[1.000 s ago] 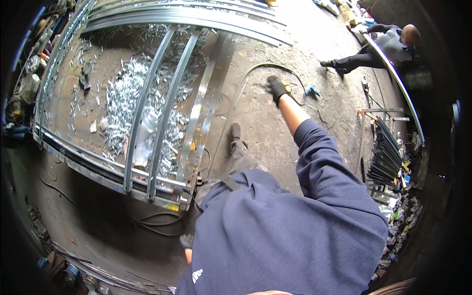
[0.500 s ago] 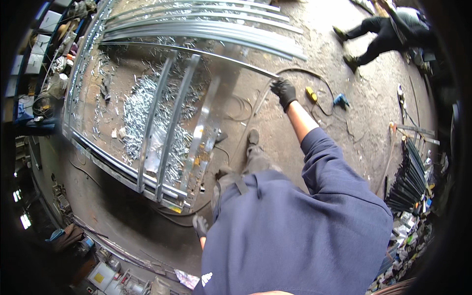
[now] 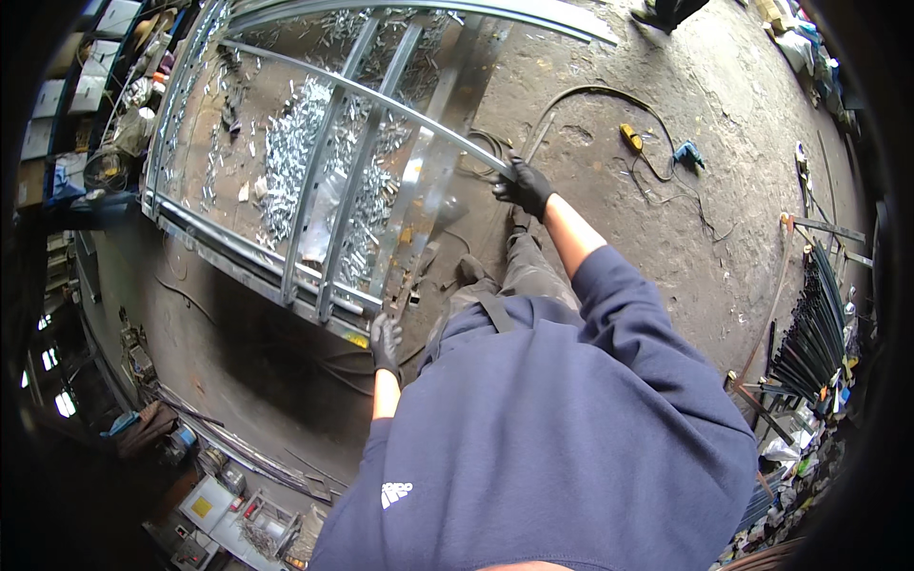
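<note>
My right hand [image 3: 526, 187], in a black glove, is closed round the near end of a long thin metal bar [image 3: 433, 126]. The bar runs slantwise over the low work table to its far left side, crossing above two metal rails [image 3: 360, 171] that lie over the table. My left hand [image 3: 385, 344], gloved in dark grey, is beside the table's near corner [image 3: 354, 335], fingers stretched toward the rail ends. It holds nothing that I can see. Small shiny metal pieces [image 3: 288, 157] lie heaped on the table beneath the rails.
More long metal profiles [image 3: 533, 11] lie at the table's far end. On the floor to the right are a cable [image 3: 595, 90], a yellow tool [image 3: 630, 138] and a blue power tool [image 3: 687, 154]. Dark bars [image 3: 809, 333] are stacked far right. Another person's leg [image 3: 666, 13] shows at the top.
My right hand has drawn the bar's end nearer, pulling the bar away from the other profiles and across the rails. My left hand has risen to the table corner. My view has shifted.
</note>
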Motion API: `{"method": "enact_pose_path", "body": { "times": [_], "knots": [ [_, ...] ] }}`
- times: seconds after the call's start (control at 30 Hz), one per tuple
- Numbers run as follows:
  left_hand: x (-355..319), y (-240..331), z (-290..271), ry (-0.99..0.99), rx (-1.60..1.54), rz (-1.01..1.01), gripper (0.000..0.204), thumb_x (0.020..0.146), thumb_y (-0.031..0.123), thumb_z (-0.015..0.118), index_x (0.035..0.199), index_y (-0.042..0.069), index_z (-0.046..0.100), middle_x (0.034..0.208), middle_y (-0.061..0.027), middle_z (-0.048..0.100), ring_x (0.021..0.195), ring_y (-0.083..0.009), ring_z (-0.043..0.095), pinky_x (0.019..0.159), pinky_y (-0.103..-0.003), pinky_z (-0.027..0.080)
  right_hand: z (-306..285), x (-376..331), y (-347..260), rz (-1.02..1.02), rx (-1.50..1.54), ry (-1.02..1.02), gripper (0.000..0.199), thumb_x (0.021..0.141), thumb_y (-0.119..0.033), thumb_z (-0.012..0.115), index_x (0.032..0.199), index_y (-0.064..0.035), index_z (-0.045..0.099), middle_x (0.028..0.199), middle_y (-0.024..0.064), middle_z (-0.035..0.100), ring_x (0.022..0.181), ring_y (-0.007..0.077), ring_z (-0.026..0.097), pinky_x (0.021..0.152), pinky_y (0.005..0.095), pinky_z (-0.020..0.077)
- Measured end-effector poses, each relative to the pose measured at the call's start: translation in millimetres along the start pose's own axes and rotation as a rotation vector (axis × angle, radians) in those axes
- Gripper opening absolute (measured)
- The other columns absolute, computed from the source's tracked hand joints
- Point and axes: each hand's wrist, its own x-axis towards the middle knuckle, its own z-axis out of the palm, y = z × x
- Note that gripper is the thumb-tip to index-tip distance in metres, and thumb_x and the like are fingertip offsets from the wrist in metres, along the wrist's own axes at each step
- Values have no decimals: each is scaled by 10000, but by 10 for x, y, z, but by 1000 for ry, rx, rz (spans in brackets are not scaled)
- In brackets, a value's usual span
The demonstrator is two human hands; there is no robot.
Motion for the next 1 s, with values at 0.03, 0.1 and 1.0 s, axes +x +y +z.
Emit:
{"method": "enact_pose_path", "body": {
  "times": [0.03, 0.1, 1.0],
  "knots": [
    [6, -41, 1, -35, 38, 19, 394, 1019, 302, 584, 1357, 106, 538, 1133, -38, 659, 882, -104, 623, 688, -234, 487, 45, 5, 72, 70, 1, -26, 434, 986, -510, 582, 1129, -100, 612, 877, 42, 669, 688, 154, 629, 623, 311, 529],
    [-4, -87, 2, -95, 32, 55, 400, 1024, 306, 581, 1361, 98, 532, 1108, -22, 650, 865, -84, 608, 682, -219, 481, 127, 2, 236, -2, -99, -78, 345, 989, -435, 615, 1074, -101, 637, 806, 13, 625, 608, 117, 553, 566, 276, 483],
    [-814, -476, 2975, -367, -632, -303, 630, 894, 613, 636, 1319, 180, 469, 1165, -93, 601, 894, -244, 653, 765, -437, 529, -4272, -4738, 1741, 415, -1251, 22, 396, 938, -423, 614, 938, -40, 715, 812, 10, 672, 750, 121, 565, 710, 312, 484]
  ]
}}
